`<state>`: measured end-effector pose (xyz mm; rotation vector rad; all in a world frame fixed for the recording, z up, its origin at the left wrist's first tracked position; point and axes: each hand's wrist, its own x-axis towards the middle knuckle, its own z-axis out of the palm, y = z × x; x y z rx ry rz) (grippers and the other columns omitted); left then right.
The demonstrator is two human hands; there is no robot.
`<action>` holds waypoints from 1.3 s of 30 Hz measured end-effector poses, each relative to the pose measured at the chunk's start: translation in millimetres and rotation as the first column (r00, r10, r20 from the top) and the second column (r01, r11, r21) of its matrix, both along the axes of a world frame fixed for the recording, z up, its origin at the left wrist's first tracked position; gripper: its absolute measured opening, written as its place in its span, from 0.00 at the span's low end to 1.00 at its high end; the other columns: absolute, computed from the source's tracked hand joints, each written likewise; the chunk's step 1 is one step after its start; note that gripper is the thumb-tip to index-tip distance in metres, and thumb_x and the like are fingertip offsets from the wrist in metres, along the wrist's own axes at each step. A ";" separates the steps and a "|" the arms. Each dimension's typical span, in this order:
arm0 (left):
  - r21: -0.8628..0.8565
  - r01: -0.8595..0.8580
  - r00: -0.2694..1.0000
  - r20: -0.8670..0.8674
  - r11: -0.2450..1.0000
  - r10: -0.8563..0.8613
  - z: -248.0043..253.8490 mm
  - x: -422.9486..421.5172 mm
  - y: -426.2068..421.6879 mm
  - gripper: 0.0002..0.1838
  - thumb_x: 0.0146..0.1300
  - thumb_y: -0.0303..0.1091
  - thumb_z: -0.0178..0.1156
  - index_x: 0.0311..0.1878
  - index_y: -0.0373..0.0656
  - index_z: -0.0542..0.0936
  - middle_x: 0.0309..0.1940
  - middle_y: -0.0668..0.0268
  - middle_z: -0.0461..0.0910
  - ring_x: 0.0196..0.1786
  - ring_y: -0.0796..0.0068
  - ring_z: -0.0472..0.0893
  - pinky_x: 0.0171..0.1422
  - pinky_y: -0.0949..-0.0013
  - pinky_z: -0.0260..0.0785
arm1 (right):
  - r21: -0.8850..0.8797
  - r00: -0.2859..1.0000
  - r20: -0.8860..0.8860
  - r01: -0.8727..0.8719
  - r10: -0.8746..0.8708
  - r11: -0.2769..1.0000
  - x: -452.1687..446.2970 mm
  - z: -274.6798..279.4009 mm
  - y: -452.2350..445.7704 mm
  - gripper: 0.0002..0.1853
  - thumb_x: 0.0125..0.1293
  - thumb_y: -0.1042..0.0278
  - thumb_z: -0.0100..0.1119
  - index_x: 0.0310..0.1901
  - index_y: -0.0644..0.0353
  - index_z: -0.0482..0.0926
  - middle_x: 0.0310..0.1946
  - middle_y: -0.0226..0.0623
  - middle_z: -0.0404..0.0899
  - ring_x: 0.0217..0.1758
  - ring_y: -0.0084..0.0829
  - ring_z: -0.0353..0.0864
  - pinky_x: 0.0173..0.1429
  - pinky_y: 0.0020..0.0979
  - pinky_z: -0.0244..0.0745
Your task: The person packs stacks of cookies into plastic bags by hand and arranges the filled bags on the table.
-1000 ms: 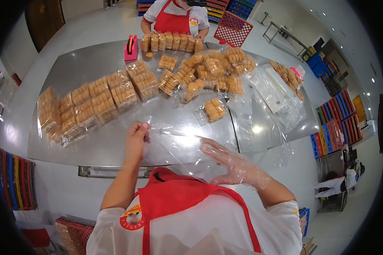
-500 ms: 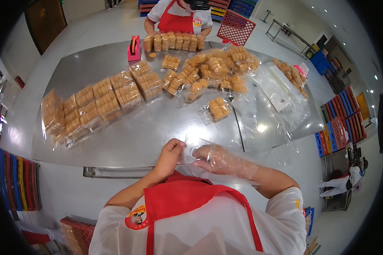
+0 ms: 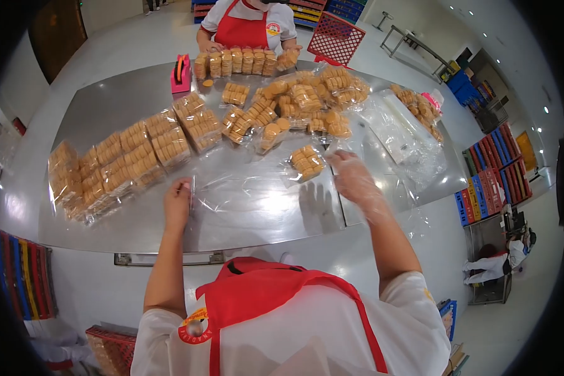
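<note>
My left hand (image 3: 178,193) is at the front left of the metal table, fingers pinched on the edge of a clear plastic bag (image 3: 222,194) that lies across the tabletop. My right hand (image 3: 353,178) hovers over the table's right part, fingers stretched forward and apart, with clear plastic covering the hand and wrist. Just left of its fingertips lies a clear pack of round biscuits (image 3: 308,162). Beyond it is a loose heap of biscuit packs (image 3: 301,100). Stacked biscuit packs (image 3: 131,147) form a long row on the left.
A co-worker in a red apron (image 3: 247,28) stands across the table behind a row of packs (image 3: 238,62). A pink tape dispenser (image 3: 181,75) stands at the far left. Clear bags (image 3: 388,125) lie at right. Red crate (image 3: 335,39) stands behind the table; stacked crates (image 3: 495,169) are beyond.
My hands have parted from close together near my apron. The left moved forward and left, the right forward and right beside the biscuit pack. The co-worker's hand now touches a pack at the row's right end.
</note>
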<state>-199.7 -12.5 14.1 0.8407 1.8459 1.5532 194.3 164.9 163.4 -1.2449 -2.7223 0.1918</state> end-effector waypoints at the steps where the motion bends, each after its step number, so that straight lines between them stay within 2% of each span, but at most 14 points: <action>1: 0.018 -0.062 0.997 0.050 0.998 0.061 -0.3 2.7 1.4 0.12 0.72 0.35 0.55 0.51 0.38 0.79 0.39 0.67 0.77 0.38 0.78 0.77 0.45 0.73 0.74 | 0.155 0.982 0.128 -0.156 0.136 0.976 0.7 -18.5 13.0 0.33 0.56 0.71 0.64 0.67 0.53 0.72 0.64 0.50 0.72 0.67 0.51 0.72 0.70 0.48 0.68; 4: 0.296 -0.369 0.861 -0.247 0.881 0.444 -12.9 31.7 -8.6 0.20 0.73 0.39 0.55 0.59 0.35 0.73 0.52 0.57 0.73 0.50 0.69 0.74 0.58 0.65 0.68 | 0.073 0.943 0.231 -0.262 0.239 0.962 -30.1 -26.0 21.3 0.45 0.51 0.62 0.71 0.73 0.49 0.63 0.71 0.48 0.63 0.75 0.52 0.60 0.75 0.54 0.59; 7: 0.307 -0.508 0.792 -0.200 0.805 0.576 -35.6 84.2 -43.7 0.22 0.72 0.37 0.55 0.63 0.35 0.67 0.60 0.55 0.65 0.60 0.63 0.68 0.65 0.61 0.63 | 0.030 0.901 0.288 -0.349 0.326 0.937 -46.9 -28.4 30.9 0.48 0.48 0.57 0.75 0.73 0.48 0.64 0.71 0.49 0.62 0.75 0.52 0.59 0.76 0.55 0.57; 12: 0.202 -0.309 0.899 -0.257 0.929 0.355 -23.1 156.1 -47.3 0.22 0.69 0.32 0.57 0.62 0.35 0.65 0.59 0.54 0.64 0.60 0.58 0.68 0.65 0.58 0.65 | -0.105 0.916 0.221 -0.318 0.334 0.942 -52.0 -53.0 52.2 0.49 0.46 0.50 0.76 0.72 0.47 0.66 0.66 0.47 0.69 0.70 0.51 0.66 0.74 0.47 0.62; 17: 0.143 -0.254 0.921 -0.265 0.957 0.284 -5.6 155.1 7.5 0.19 0.66 0.29 0.58 0.58 0.35 0.69 0.55 0.52 0.67 0.57 0.56 0.71 0.63 0.58 0.66 | -0.176 0.971 0.230 -0.019 0.060 0.984 -21.4 -47.1 22.2 0.47 0.47 0.52 0.75 0.71 0.51 0.66 0.59 0.48 0.74 0.64 0.53 0.71 0.67 0.44 0.70; 20: 0.128 -0.227 0.934 -0.252 0.965 0.253 -10.4 159.8 29.5 0.16 0.63 0.27 0.60 0.52 0.34 0.70 0.51 0.52 0.70 0.54 0.54 0.72 0.61 0.59 0.67 | -0.162 0.989 -0.104 0.088 -0.106 0.983 19.1 -61.5 12.2 0.49 0.47 0.53 0.75 0.72 0.54 0.65 0.60 0.54 0.72 0.63 0.55 0.72 0.68 0.43 0.70; 22: 0.151 -0.213 0.919 -0.306 0.965 0.250 -15.3 164.9 35.7 0.14 0.61 0.26 0.61 0.48 0.34 0.71 0.47 0.52 0.71 0.51 0.54 0.73 0.58 0.59 0.67 | -0.583 0.790 -0.499 -0.003 -0.355 0.813 41.5 -59.2 9.6 0.45 0.55 0.52 0.71 0.73 0.55 0.62 0.64 0.58 0.68 0.66 0.56 0.70 0.70 0.51 0.68; 24: 0.023 -0.241 0.879 -0.418 0.970 0.228 -19.5 174.4 25.8 0.14 0.59 0.25 0.62 0.45 0.35 0.70 0.45 0.53 0.71 0.48 0.54 0.72 0.55 0.59 0.66 | -0.797 0.346 -0.590 -0.398 -0.730 0.455 69.0 -64.5 10.2 0.45 0.59 0.47 0.69 0.74 0.54 0.60 0.66 0.56 0.66 0.68 0.55 0.69 0.70 0.53 0.68; 28: 0.090 -0.266 0.847 -0.454 0.960 0.278 -19.1 198.6 -1.1 0.14 0.56 0.24 0.64 0.40 0.36 0.69 0.42 0.54 0.69 0.43 0.55 0.70 0.50 0.61 0.63 | -0.393 0.104 -0.322 -0.919 -0.941 0.033 100.5 -48.5 8.8 0.44 0.64 0.35 0.60 0.75 0.50 0.59 0.70 0.54 0.62 0.69 0.63 0.67 0.61 0.74 0.69; 31: 0.259 -0.039 0.843 -0.510 0.965 0.171 30.4 222.8 -3.6 0.15 0.58 0.26 0.64 0.44 0.37 0.69 0.42 0.57 0.69 0.45 0.60 0.72 0.54 0.61 0.66 | -0.276 0.049 -0.461 -0.957 -0.886 0.091 96.9 -20.7 0.7 0.44 0.63 0.35 0.60 0.73 0.54 0.61 0.69 0.55 0.64 0.68 0.67 0.67 0.57 0.79 0.68; 34: 0.333 0.211 0.967 0.064 0.919 -0.245 106.1 248.9 24.7 0.24 0.63 0.31 0.65 0.60 0.38 0.69 0.51 0.62 0.70 0.52 0.70 0.74 0.58 0.68 0.68 | -0.496 0.233 -0.498 -0.866 -0.835 0.054 82.7 5.3 -5.7 0.39 0.61 0.42 0.64 0.68 0.55 0.66 0.65 0.52 0.70 0.66 0.62 0.72 0.57 0.73 0.72; 35: 0.355 0.265 0.896 0.253 0.897 -0.364 125.1 253.5 32.4 0.29 0.63 0.32 0.65 0.65 0.39 0.67 0.53 0.62 0.71 0.55 0.70 0.75 0.60 0.69 0.69 | -0.507 0.300 -0.537 -0.862 -0.788 0.017 76.6 14.4 -12.7 0.34 0.63 0.52 0.65 0.67 0.56 0.67 0.61 0.49 0.73 0.63 0.53 0.77 0.60 0.60 0.77; 38: 0.349 0.443 0.636 0.527 0.826 -0.563 157.1 257.5 39.8 0.33 0.63 0.35 0.66 0.69 0.40 0.65 0.51 0.64 0.71 0.55 0.70 0.75 0.59 0.69 0.70 | -0.652 0.380 -0.674 -0.710 -0.633 0.268 53.2 5.2 -38.0 0.30 0.65 0.61 0.66 0.66 0.56 0.67 0.57 0.45 0.75 0.56 0.41 0.80 0.55 0.42 0.81; 39: 0.312 0.436 0.676 0.506 0.844 -0.536 153.4 257.8 35.4 0.31 0.64 0.35 0.66 0.68 0.41 0.66 0.51 0.64 0.71 0.55 0.71 0.76 0.58 0.70 0.70 | -0.671 0.389 -0.632 -0.707 -0.670 0.223 47.3 7.5 -47.6 0.28 0.65 0.68 0.66 0.65 0.56 0.67 0.51 0.40 0.77 0.51 0.31 0.80 0.51 0.33 0.80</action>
